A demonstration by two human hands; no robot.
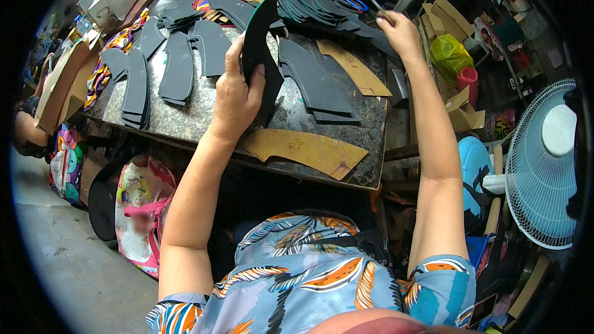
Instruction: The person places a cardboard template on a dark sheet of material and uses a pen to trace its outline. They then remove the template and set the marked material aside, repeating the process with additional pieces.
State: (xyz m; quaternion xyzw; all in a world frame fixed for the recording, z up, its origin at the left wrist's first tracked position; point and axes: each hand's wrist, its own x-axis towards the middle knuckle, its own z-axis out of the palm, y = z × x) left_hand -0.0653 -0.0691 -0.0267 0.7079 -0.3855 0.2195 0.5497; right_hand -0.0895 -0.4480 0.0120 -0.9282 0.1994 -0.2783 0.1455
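A curved black sheet piece (258, 43) is held up in the left hand (236, 100), above the near side of the worktable (374, 130). The left hand is partly closed, with the thumb laid on the black face and the fingers wrapped at the left edge. A thin, dark, stick-like tool (374, 4) is pinched in the nearly closed right hand (400, 32), well apart from the piece; what kind of tool it is cannot be told. The piece looks thin, so it is likely light, and bendy but firm enough to stand up. It does not look easy to break, but its thin tip could be bent or creased. It is best held by the wide part, with the thumb flat on one side and fingers on the other. Flat black pieces (315, 80) are laid on the table, and a tan curved template (306, 148) is placed near its front edge.
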